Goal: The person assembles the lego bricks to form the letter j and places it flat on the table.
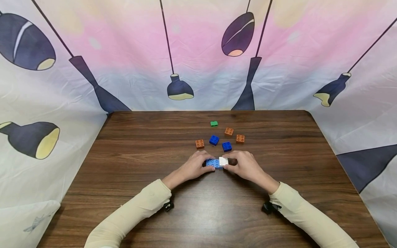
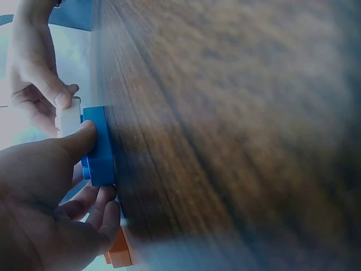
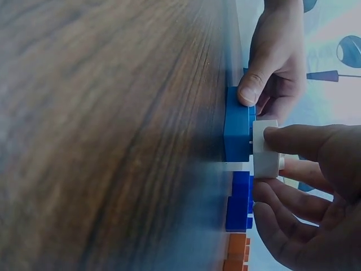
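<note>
The worktop [image 1: 130, 151] is a broad slab with dark brown wood grain running left to right, its far right corner rounded, and a pale sheen of light spreads over its near middle. A longer light-blue plastic brick [image 1: 212, 163] sits flat on it around the centre, studs up. Beyond that I see a loose scatter: two square dark-blue plastic bricks [image 1: 214, 140] near each other but apart, one square orange plastic brick [image 1: 200, 144] to their left, two more orange bricks [image 1: 240, 139] to their right, and a small green plastic brick [image 1: 214, 124] farthest off.
</note>
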A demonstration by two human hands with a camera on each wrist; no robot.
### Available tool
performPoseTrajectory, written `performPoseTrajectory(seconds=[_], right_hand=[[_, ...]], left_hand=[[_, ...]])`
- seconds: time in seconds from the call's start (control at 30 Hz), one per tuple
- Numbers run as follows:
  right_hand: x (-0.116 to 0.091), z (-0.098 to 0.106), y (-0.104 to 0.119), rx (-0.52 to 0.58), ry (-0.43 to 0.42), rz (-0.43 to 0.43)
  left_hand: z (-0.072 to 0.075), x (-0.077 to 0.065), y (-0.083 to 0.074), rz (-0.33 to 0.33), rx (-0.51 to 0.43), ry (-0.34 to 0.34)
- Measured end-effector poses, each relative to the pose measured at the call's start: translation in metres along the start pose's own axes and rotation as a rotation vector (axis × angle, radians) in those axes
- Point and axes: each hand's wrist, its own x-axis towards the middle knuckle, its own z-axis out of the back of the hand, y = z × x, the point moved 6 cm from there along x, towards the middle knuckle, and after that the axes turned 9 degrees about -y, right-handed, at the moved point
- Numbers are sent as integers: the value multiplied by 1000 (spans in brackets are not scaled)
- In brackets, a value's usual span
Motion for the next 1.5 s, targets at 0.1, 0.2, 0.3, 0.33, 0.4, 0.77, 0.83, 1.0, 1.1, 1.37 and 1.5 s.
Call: performPoseTrajectory(seconds=[0.1,0.2,0.3,0.33,0.4,0.77,0.83,1.0,1.1,1.37,1.5], right_hand=[[0,-1,-1,-3,7,-5],[1,-1,-1,-5,10,-7],[1,-1,-1,-10,12,-9],[2,0,-1,-12,13,-6],[2,0,0,-18,14,-5],[6,-3,3,-45,49,-6],[6,-3,4,-49,53,-6],[5,-2,4,-59,57,-6],[4,-2,4,-59,59,-11],[5,-2,1,-41,63,-36],[7,-2,-2,-20,72,-49]], left_hand=[[0,0,0,0,4,-1],[0,0,0,4,4,-1],[0,-1,1,10,-1,-2],[0,0,1,11,-2,-3],[1,-1,0,10,-3,-4],[3,0,0,3,-1,-11],[2,0,0,1,0,-12],[1,0,0,-3,-2,-15],[0,0,0,-4,-6,-15],[0,0,1,-3,-11,-18],[1,0,1,-5,-14,-17]])
